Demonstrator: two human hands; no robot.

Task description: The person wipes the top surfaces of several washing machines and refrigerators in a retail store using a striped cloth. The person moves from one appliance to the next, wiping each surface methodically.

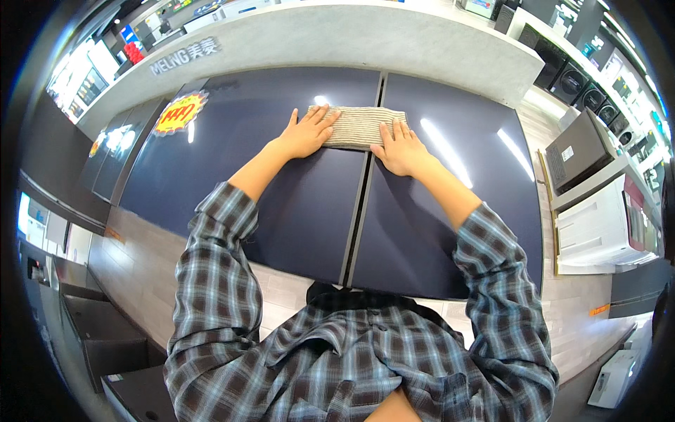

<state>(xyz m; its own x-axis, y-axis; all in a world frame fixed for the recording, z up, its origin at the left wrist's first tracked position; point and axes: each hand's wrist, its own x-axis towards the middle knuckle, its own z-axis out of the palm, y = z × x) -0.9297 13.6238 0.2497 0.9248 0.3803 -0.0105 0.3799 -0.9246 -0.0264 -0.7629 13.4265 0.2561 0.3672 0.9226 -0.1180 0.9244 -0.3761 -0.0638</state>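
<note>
A folded beige-and-grey striped cloth (364, 129) lies across the dark seam (365, 184) between two glossy navy panels, which look like the doors of a large appliance. Flat on the cloth's left end rests my left hand (307, 133), fingers stretched out and thumb pointing up and away. My right hand (401, 149) presses on the right end, its fingers extended over the near edge of the fabric. Neither hand grips the cloth. Both forearms reach forward in rolled plaid sleeves. The left panel (295, 211) and right panel (429, 218) reflect ceiling lights.
A yellow-and-red starburst price sticker (181, 113) is on the left panel. A pale grey wall (337, 39) curves along the far edge. White and dark appliances (594, 225) stand at right, washing machines (571, 81) farther back. Dark cabinets (105, 344) are at lower left.
</note>
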